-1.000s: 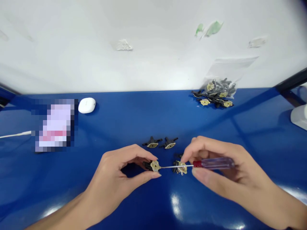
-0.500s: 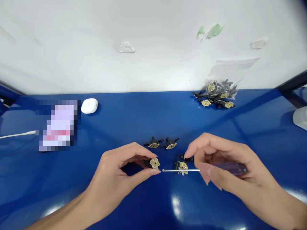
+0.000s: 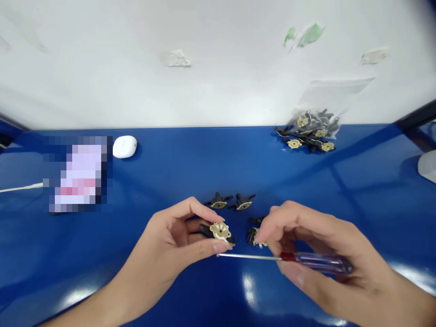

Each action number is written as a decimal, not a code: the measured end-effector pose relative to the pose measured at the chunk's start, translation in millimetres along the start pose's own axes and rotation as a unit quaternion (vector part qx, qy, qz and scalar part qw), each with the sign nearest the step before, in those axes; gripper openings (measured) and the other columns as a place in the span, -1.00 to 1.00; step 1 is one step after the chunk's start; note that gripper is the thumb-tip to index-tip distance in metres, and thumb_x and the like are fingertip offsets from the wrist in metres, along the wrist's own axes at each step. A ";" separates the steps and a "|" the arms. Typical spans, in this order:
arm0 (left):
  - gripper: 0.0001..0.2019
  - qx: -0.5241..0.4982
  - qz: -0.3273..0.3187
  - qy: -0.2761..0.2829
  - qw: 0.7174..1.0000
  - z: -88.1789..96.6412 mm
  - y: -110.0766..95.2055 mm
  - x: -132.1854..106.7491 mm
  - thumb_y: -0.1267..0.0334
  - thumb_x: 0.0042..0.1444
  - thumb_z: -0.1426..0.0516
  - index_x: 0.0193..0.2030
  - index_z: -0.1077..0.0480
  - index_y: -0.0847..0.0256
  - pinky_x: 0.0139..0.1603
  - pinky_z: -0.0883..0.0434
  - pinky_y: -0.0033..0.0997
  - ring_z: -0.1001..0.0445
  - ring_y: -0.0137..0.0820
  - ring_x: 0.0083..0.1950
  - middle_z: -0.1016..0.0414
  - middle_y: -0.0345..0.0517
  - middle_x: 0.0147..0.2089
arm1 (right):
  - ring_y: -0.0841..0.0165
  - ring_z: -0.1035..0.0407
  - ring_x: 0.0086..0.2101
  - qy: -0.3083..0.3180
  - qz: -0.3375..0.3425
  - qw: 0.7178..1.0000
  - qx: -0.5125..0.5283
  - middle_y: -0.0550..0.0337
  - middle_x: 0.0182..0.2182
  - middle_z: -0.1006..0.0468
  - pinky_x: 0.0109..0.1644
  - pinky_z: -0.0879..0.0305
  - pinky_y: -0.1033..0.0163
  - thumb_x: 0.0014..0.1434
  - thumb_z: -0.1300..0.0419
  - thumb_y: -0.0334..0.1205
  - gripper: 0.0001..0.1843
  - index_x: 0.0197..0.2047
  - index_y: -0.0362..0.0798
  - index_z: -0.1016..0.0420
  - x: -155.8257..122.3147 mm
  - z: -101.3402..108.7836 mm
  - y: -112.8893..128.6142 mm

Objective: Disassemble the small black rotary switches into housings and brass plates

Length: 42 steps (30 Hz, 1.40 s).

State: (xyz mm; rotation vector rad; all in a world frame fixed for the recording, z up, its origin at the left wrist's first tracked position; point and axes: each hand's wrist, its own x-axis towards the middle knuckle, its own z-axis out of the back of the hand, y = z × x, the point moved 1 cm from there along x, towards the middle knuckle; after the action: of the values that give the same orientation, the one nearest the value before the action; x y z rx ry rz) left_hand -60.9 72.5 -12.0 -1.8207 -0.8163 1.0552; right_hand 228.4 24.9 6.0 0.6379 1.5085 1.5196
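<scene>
My left hand pinches a small black plastic part with a round brass-coloured plate between thumb and fingertips, the plate facing up toward me. In my right hand lies a screwdriver with a clear purple handle and red collar. Its thin shaft points left, the tip just below my left thumb; a tiny bit shows at the tip, too small to name. My right index fingertip is over a cluster of small black and brass pieces, partly hiding it; whether it touches them I cannot tell.
Two similar black parts with brass plates lie just beyond my hands. At the back right, several more sit beside and inside a clear plastic bag. A blurred-out phone with a white cable and a white earbud case are at left.
The plated part has turned in my left fingers, showing more of its plate. My right hand has moved left and down with the screwdriver, its index finger now over the small pieces.
</scene>
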 end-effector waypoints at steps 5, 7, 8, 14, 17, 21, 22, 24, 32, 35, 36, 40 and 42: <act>-0.78 -0.037 0.012 -0.001 0.999 -1.5 -2.9 3.7 0.48 0.19 -0.56 -0.17 -0.72 0.11 -0.12 -0.72 -0.65 -0.79 -0.52 -0.23 -0.79 -0.29 -0.19 | 0.28 -0.50 -0.21 -0.014 0.035 0.997 -0.073 0.18 -0.11 -0.58 -0.13 -0.54 0.17 0.52 -0.31 -0.20 -0.64 0.29 0.34 -0.52 2.1 0.7 -0.7; -0.78 -0.044 0.015 0.003 0.999 -1.2 -3.0 4.1 0.49 0.19 -0.55 -0.16 -0.71 0.13 -0.13 -0.73 -0.62 -0.79 -0.50 -0.25 -0.80 -0.27 -0.19 | 0.30 -0.50 -0.21 -0.027 0.052 0.993 -0.104 0.22 -0.11 -0.59 -0.10 -0.52 0.17 0.50 -0.29 -0.26 -0.59 0.29 0.39 -0.51 4.7 -0.7 1.6; -0.79 -0.047 0.015 0.006 0.999 -0.8 -2.7 4.1 0.49 0.20 -0.55 -0.15 -0.71 0.13 -0.13 -0.74 -0.60 -0.79 -0.49 -0.26 -0.80 -0.26 -0.20 | 0.31 -0.50 -0.21 -0.031 0.062 0.991 -0.116 0.24 -0.10 -0.60 -0.10 -0.51 0.17 0.49 -0.29 -0.29 -0.57 0.29 0.41 -0.50 5.5 -1.5 2.6; -0.76 -0.044 0.006 0.016 0.999 3.4 2.8 4.8 0.50 0.20 -0.55 -0.13 -0.73 0.11 -0.08 -0.73 -0.62 -0.80 -0.50 -0.21 -0.82 -0.24 -0.18 | 0.29 -0.57 -0.16 -0.049 0.070 0.985 -0.151 0.23 -0.07 -0.66 -0.16 -0.47 0.19 0.45 -0.28 -0.32 -0.53 0.29 0.40 -0.52 4.1 -2.4 3.5; -0.75 -0.031 0.000 -0.002 1.000 5.2 4.3 4.7 0.48 0.16 -0.59 -0.15 -0.74 0.09 -0.05 -0.71 -0.66 -0.78 -0.53 -0.16 -0.82 -0.26 -0.10 | 0.29 -0.57 -0.19 -0.051 0.092 0.983 -0.153 0.21 -0.08 -0.67 -0.16 -0.50 0.19 0.43 -0.30 -0.34 -0.54 0.28 0.34 -0.55 5.5 -1.5 4.9; -0.75 -0.028 -0.001 -0.019 0.999 5.9 2.4 3.3 0.44 0.15 -0.61 -0.17 -0.72 0.09 -0.04 -0.69 -0.69 -0.79 -0.53 -0.12 -0.82 -0.28 -0.09 | 0.38 -0.53 -0.32 -0.080 0.157 0.977 -0.119 0.30 -0.22 -0.66 -0.26 -0.49 0.29 0.42 -0.29 -0.36 -0.61 0.18 0.29 -0.59 12.5 -4.1 14.7; -0.75 -0.029 -0.002 -0.022 0.999 5.7 1.7 3.0 0.44 0.15 -0.61 -0.17 -0.72 0.09 -0.04 -0.69 -0.69 -0.79 -0.53 -0.12 -0.82 -0.28 -0.09 | 0.40 -0.52 -0.36 -0.094 0.165 0.975 -0.112 0.32 -0.27 -0.65 -0.32 -0.46 0.33 0.40 -0.28 -0.37 -0.64 0.13 0.28 -0.59 14.0 -4.9 17.9; -0.75 -0.027 -0.006 -0.031 0.999 4.7 0.3 2.0 0.43 0.14 -0.62 -0.19 -0.71 0.10 -0.06 -0.70 -0.67 -0.79 -0.51 -0.16 -0.82 -0.26 -0.12 | 0.41 -0.50 -0.42 -0.117 0.168 0.973 -0.108 0.35 -0.35 -0.61 -0.41 -0.40 0.36 0.38 -0.29 -0.38 -0.69 0.04 0.26 -0.60 15.6 -5.3 22.9; -0.81 0.084 -0.057 -0.070 0.992 -5.0 -4.8 -3.8 0.34 0.14 -0.60 -0.18 -0.75 0.09 -0.09 -0.77 -0.54 -0.84 -0.34 -0.19 -0.82 -0.20 -0.18 | 0.46 -0.44 -0.43 -0.161 0.134 0.975 -0.071 0.35 -0.34 -0.57 -0.37 -0.40 0.38 0.55 -0.31 -0.23 -0.86 0.04 0.27 -0.64 10.0 3.3 15.5; -0.80 0.102 -0.081 -0.089 0.988 -4.3 -7.0 -2.8 0.39 0.13 -0.58 -0.18 -0.75 0.08 -0.09 -0.76 -0.59 -0.84 -0.37 -0.18 -0.82 -0.22 -0.16 | 0.44 -0.41 -0.43 -0.167 0.138 0.975 -0.050 0.32 -0.37 -0.54 -0.36 -0.39 0.35 0.56 -0.31 -0.21 -0.89 0.00 0.21 -0.68 10.2 2.2 12.3; -0.79 0.104 -0.088 -0.095 0.986 -3.4 -7.6 -2.4 0.40 0.14 -0.58 -0.17 -0.74 0.08 -0.10 -0.76 -0.58 -0.84 -0.37 -0.20 -0.82 -0.23 -0.16 | 0.42 -0.39 -0.42 -0.174 0.151 0.972 -0.041 0.30 -0.39 -0.52 -0.35 -0.38 0.31 0.56 -0.31 -0.20 -0.90 -0.04 0.17 -0.68 10.7 1.4 12.5; -0.79 0.125 -0.120 -0.130 0.976 1.0 -9.5 -2.5 0.36 0.15 -0.58 -0.14 -0.73 0.10 -0.14 -0.78 -0.54 -0.84 -0.35 -0.25 -0.81 -0.23 -0.16 | 0.33 -0.31 -0.40 -0.210 0.216 0.953 -0.023 0.21 -0.44 -0.44 -0.34 -0.27 0.17 0.57 -0.27 -0.15 -0.74 -0.21 0.05 -0.66 14.1 -0.4 18.5; -0.79 0.136 -0.126 -0.145 0.972 1.7 -10.2 -3.3 0.34 0.15 -0.58 -0.13 -0.73 0.11 -0.14 -0.77 -0.54 -0.84 -0.34 -0.24 -0.81 -0.22 -0.16 | 0.29 -0.26 -0.41 -0.233 0.229 0.945 -0.028 0.18 -0.48 -0.39 -0.34 -0.21 0.11 0.61 -0.21 -0.06 -0.60 -0.29 0.05 -0.64 14.2 1.1 21.9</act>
State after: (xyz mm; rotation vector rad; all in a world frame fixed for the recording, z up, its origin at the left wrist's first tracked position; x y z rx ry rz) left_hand -65.0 74.6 -2.2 -1.3131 -0.9913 1.2154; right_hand 217.5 40.1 24.2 1.2813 0.9906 1.5907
